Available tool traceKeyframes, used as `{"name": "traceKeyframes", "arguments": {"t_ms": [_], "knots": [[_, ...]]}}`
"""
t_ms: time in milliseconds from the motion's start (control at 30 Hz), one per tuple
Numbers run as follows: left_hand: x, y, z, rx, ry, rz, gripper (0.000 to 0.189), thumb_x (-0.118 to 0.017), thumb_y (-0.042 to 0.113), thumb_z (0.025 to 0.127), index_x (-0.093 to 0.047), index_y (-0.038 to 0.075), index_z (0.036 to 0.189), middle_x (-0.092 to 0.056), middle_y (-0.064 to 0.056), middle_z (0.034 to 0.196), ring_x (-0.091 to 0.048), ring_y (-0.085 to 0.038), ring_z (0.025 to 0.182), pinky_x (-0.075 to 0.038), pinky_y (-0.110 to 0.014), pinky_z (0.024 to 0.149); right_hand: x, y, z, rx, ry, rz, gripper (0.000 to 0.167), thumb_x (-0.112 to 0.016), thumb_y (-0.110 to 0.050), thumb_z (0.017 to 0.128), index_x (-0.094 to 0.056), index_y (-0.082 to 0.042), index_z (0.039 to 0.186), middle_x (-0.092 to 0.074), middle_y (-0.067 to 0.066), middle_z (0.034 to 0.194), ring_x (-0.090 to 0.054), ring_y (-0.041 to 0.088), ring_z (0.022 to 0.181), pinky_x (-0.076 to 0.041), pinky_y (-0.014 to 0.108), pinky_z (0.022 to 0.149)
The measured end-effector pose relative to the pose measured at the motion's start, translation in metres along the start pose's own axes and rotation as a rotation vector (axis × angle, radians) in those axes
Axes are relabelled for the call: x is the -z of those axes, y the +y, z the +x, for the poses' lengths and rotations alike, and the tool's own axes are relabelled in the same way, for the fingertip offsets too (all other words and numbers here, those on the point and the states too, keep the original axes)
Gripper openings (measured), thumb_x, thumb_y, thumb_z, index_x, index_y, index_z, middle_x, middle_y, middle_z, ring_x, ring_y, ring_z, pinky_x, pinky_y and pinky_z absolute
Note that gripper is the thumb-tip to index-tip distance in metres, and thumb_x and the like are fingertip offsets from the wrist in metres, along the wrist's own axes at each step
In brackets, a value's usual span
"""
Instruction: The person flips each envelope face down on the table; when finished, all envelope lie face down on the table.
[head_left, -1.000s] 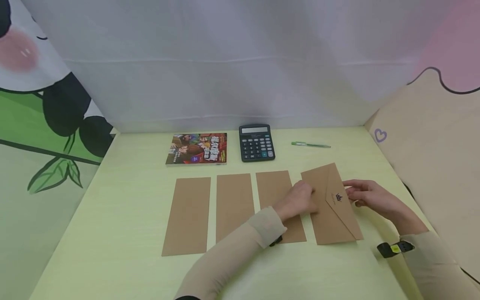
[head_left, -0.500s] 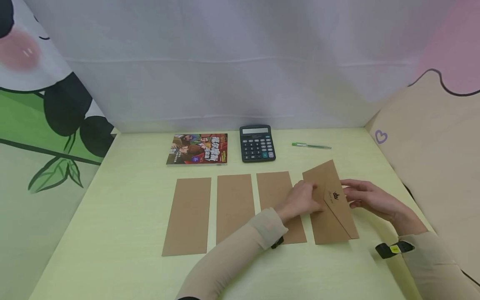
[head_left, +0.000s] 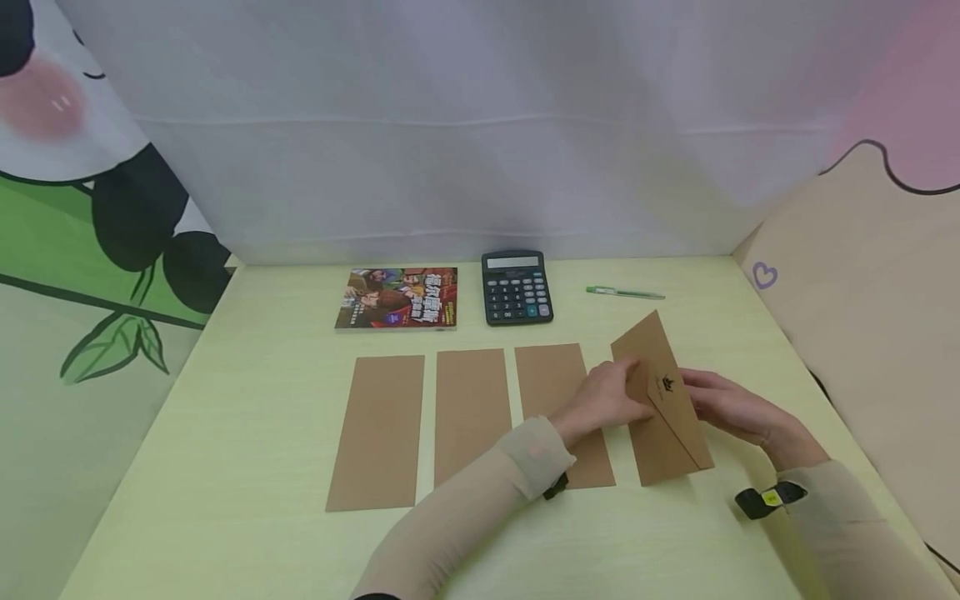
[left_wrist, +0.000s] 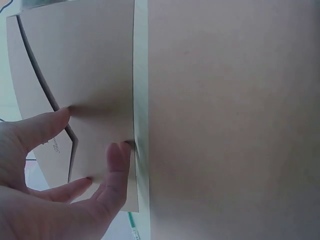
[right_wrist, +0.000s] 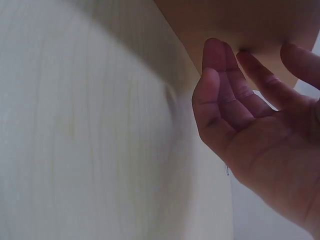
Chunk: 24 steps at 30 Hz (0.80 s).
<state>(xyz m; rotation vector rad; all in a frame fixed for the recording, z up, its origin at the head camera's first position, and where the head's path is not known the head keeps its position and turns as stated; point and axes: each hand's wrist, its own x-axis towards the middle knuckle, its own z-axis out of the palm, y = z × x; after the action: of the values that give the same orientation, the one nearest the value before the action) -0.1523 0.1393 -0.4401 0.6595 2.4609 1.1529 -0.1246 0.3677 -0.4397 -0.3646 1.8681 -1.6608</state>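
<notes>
A brown kraft envelope (head_left: 667, 408), its pointed flap printed with a small crown, leans up on its left side at the right of the row in the head view. My left hand (head_left: 603, 396) touches its front near the left edge; in the left wrist view the thumb and fingertips (left_wrist: 62, 114) rest spread on the paper. My right hand (head_left: 738, 408) is behind the raised right edge. In the right wrist view two fingertips meet the envelope's underside (right_wrist: 240, 20), the other fingers loosely bent beside them. Three more brown envelopes (head_left: 378, 433) lie plain side up to the left.
Along the back of the pale yellow table (head_left: 225, 467) lie a colourful book (head_left: 397, 297), a black calculator (head_left: 517, 287) and a green pen (head_left: 625, 292). A white cloth (head_left: 450, 167) hangs behind them. Painted panels flank the table on both sides.
The rightmost envelope has tipped up more steeply, its right edge rising and moving left. My right hand has shifted left with it, while the left hand stays close to the left edge.
</notes>
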Motion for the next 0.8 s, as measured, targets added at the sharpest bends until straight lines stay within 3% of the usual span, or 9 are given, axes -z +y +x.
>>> {"name": "traceKeyframes", "arguments": {"t_ms": [267, 433, 567, 700, 800], "knots": [[-0.001, -0.001, 0.001, -0.046, -0.006, -0.021, 0.079, -0.078, 0.029, 0.078, -0.04, 0.013, 0.145, -0.053, -0.001, 0.13, -0.05, -0.009, 0.112, -0.041, -0.024, 0.091, -0.005, 0.004, 0.009, -0.019, 0.003, 0.01, 0.054, -0.039, -0.019, 0.104, -0.022, 0.014, 0.143, -0.054, 0.011, 0.127, -0.054, 0.021, 0.113, -0.041, 0.028, 0.094], [0.0, 0.001, 0.0, -0.066, 0.0, -0.054, 0.077, -0.075, 0.025, 0.079, -0.039, 0.013, 0.146, -0.05, 0.002, 0.136, -0.049, -0.005, 0.111, -0.04, -0.019, 0.088, -0.007, 0.003, 0.012, -0.025, 0.004, -0.006, 0.06, -0.04, -0.021, 0.104, -0.013, 0.012, 0.146, -0.048, 0.01, 0.134, -0.052, 0.02, 0.115, -0.041, 0.03, 0.094], [0.002, 0.002, -0.001, -0.067, 0.006, -0.128, 0.075, -0.072, 0.022, 0.08, -0.039, 0.013, 0.147, -0.047, 0.006, 0.138, -0.051, -0.006, 0.084, -0.041, -0.02, 0.065, -0.008, 0.001, 0.016, -0.042, 0.026, -0.019, 0.062, -0.04, -0.022, 0.104, -0.008, 0.007, 0.149, -0.041, 0.016, 0.14, -0.052, 0.02, 0.116, -0.042, 0.034, 0.093], [0.004, 0.004, -0.003, -0.054, 0.013, -0.192, 0.073, -0.069, 0.024, 0.081, -0.038, 0.015, 0.147, -0.047, 0.01, 0.138, -0.047, -0.01, 0.072, -0.037, -0.025, 0.054, -0.012, -0.002, 0.017, -0.085, 0.064, -0.047, 0.065, -0.04, -0.025, 0.104, -0.004, 0.001, 0.151, -0.03, 0.028, 0.144, -0.05, 0.021, 0.117, -0.042, 0.033, 0.093], [0.005, 0.006, -0.004, -0.04, 0.021, -0.252, 0.071, -0.067, 0.025, 0.082, -0.039, 0.018, 0.147, -0.058, 0.007, 0.124, -0.055, -0.008, 0.065, -0.04, -0.023, 0.052, -0.013, -0.005, 0.016, -0.088, 0.073, -0.064, 0.063, -0.04, -0.026, 0.104, -0.006, -0.003, 0.151, -0.031, 0.03, 0.142, -0.049, 0.022, 0.116, -0.042, 0.032, 0.092]]}}
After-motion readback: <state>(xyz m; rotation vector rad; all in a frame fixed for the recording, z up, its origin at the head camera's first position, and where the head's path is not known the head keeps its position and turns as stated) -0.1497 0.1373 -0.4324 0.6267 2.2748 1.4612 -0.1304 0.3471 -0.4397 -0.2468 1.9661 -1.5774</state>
